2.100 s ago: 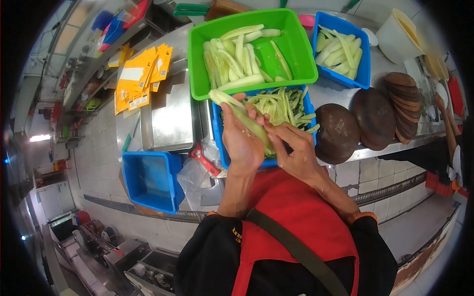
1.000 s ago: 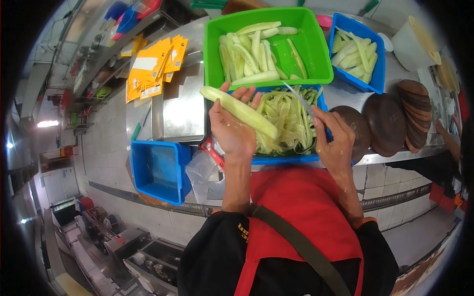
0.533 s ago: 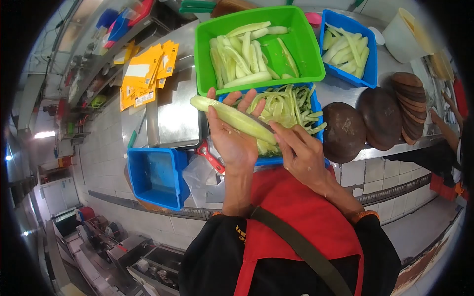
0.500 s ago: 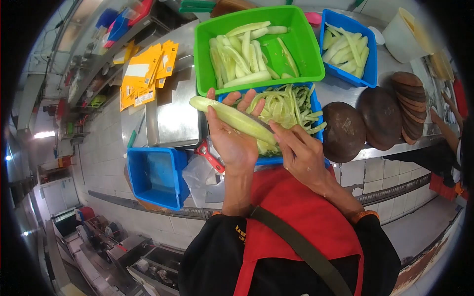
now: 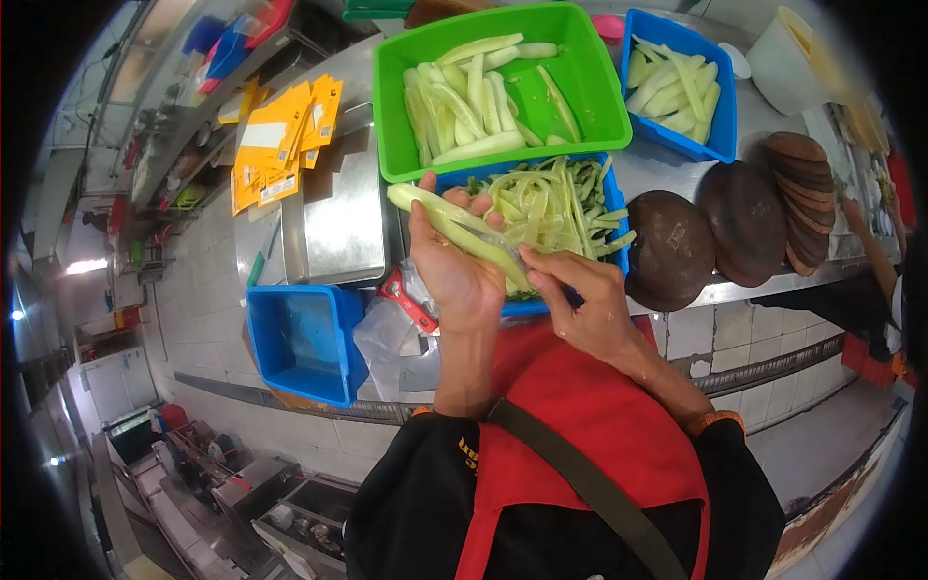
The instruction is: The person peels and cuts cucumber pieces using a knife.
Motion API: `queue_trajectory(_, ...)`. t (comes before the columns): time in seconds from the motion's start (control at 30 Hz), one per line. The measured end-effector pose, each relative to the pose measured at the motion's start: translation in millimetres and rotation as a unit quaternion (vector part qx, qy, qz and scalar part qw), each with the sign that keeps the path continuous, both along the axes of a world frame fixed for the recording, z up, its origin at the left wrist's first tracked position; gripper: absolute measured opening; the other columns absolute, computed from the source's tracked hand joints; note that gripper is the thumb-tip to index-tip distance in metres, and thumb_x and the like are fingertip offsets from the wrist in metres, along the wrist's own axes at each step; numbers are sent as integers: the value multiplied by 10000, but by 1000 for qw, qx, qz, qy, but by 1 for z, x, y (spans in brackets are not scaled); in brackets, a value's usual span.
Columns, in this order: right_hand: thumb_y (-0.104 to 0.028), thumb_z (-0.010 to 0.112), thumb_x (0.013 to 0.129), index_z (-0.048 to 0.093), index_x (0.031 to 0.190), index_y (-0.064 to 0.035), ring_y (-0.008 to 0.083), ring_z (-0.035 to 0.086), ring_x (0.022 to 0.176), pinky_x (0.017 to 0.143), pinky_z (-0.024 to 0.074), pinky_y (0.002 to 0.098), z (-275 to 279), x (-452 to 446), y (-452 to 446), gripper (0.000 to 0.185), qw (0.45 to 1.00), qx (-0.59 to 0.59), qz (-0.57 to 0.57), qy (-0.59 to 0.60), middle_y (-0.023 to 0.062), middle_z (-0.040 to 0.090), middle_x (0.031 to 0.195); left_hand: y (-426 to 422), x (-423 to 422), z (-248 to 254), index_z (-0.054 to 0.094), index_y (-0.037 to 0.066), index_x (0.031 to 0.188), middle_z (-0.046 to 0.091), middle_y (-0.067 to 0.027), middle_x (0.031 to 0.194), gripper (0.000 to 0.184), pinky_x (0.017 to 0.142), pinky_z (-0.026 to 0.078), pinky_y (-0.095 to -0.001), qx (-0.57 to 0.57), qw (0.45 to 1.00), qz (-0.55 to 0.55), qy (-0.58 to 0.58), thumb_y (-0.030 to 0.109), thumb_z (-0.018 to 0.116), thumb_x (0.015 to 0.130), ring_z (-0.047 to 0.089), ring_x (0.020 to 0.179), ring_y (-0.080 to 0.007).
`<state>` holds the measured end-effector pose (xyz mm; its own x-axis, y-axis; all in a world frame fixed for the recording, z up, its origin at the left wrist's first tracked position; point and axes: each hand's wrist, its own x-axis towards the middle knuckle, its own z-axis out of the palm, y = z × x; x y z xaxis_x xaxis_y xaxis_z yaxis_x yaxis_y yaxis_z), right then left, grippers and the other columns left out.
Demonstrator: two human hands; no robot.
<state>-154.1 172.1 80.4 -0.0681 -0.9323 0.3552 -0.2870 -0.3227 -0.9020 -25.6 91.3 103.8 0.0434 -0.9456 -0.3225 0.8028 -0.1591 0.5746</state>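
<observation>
Left hand (image 5: 456,275) half-curled round cucumber (image 5: 472,244), right hand (image 5: 585,295) pinching knife (image 5: 498,241) along it; apparently mid-cut, next stroke needing steady cradle

A smooth, moist sheen is shown by the long pale-green peeled vegetable (image 5: 440,218), against which a narrow grey metal blade (image 5: 480,233) is seen. The large green rectangular tub (image 5: 596,108) and the small blue rectangular tub (image 5: 304,333) are moulded in smooth, slightly glossy plastic. The worktop (image 5: 667,178) is surfaced in dull grey metal; a brighter glare is given off by the shallow silver metal tray (image 5: 333,232). The crumpled clear bag (image 5: 380,338) is made of thin plastic film. The broad red apron (image 5: 580,416) is made of matt cloth and is crossed by a dark-olive fabric strap (image 5: 585,488).
</observation>
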Motion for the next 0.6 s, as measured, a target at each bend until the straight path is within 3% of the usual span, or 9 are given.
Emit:
queue_trajectory(0.13, 28, 666, 896, 692, 1172, 17, 257, 706, 767, 655, 535, 325, -1, -3, -3, 277, 999, 25, 9, -29, 191, 716, 929, -2, 4, -14, 476, 102, 1317, 531, -50, 954, 350, 758, 550, -349, -70, 997, -33, 24, 329, 360, 1076, 582, 878, -200)
queue_trajectory(0.2, 12, 671, 902, 699, 1149, 16, 242, 682, 701, 594, 514, 311, -1, -3, -4, 249, 998, -29, -49, 7, 179, 700, 888, -2, 2, -13, 474, 106, 1315, 531, -48, 954, 354, 787, 546, -377, -78, 996, -35, 26, 338, 353, 1076, 584, 884, -210)
queue_trajectory(0.23, 40, 692, 850, 713, 1142, -4, 211, 623, 606, 521, 477, 305, 5, -3, -1, 295, 996, -23, -81, 41, 127, 642, 792, -2, 0, -8, 464, 111, 1323, 529, -49, 948, 360, 840, 535, -424, -59, 998, -14, 15, 346, 345, 1076, 585, 890, -227)
queue_trajectory(0.27, 40, 692, 850, 713, 1142, -4, 211, 623, 606, 521, 477, 305, 4, -4, 1, 295, 996, -23, -78, 40, 127, 642, 792, -2, -1, -3, 454, 115, 1331, 526, -50, 941, 368, 892, 523, -472, -41, 999, 7, 3, 353, 337, 1077, 586, 896, -244)
queue_trajectory(0.37, 77, 683, 718, 726, 1185, -55, 176, 530, 544, 486, 451, 317, -1, -9, 9, 487, 955, -130, -143, 224, 50, 513, 717, -2, -5, 4, 430, 122, 1348, 521, -50, 926, 375, 963, 489, -543, -41, 999, 24, -5, 361, 331, 1077, 586, 922, -263)
queue_trajectory(0.47, 60, 669, 729, 719, 1212, -68, 173, 535, 584, 507, 458, 314, -3, -6, 12, 502, 925, -188, -134, 302, 38, 511, 743, -1, -8, 3, 411, 127, 1362, 518, -51, 921, 381, 986, 484, -564, -54, 998, 40, -2, 367, 336, 1075, 583, 954, -266)
queue_trajectory(0.6, 17, 669, 746, 702, 1249, -79, 179, 511, 604, 520, 455, 316, -6, -6, 13, 514, 915, -182, -116, 340, 25, 456, 735, 2, -7, 2, 407, 135, 1367, 517, -44, 934, 383, 958, 491, -532, -65, 996, 52, -11, 373, 341, 1075, 576, 958, -257)
